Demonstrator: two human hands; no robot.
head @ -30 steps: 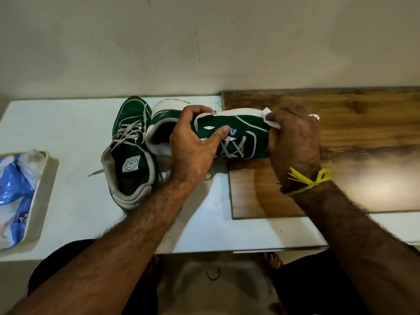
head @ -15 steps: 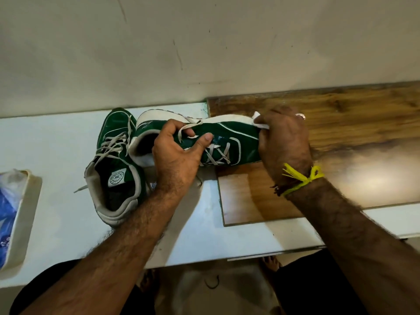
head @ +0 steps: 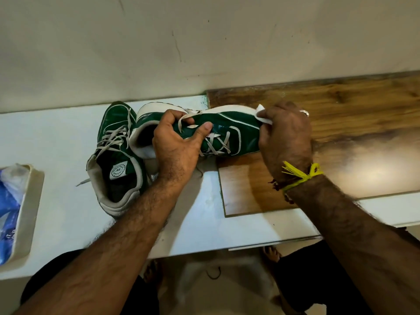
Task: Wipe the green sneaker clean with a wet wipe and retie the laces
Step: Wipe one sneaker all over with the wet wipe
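A green sneaker [head: 236,130] with a white sole lies on its side across the table, toe pointing right, its grey laces [head: 216,144] loose. My left hand [head: 177,142] grips it around the middle, thumb on the green side and fingers over the top edge. My right hand [head: 284,135] wraps the toe and pinches a white wet wipe [head: 261,114] against it. Only a corner of the wipe shows beyond my fingers.
A second green sneaker [head: 113,155] stands upright just left of the held one, laces untied. A cream tray [head: 27,212] with a blue and white packet [head: 9,201] sits at the left edge. A wooden board [head: 341,114] covers the white table [head: 56,133] on the right, against the wall.
My right hand and the wipe shifted slightly at the toe, and more of the wipe's corner now shows. The camera view has tilted; my left hand keeps its grip.
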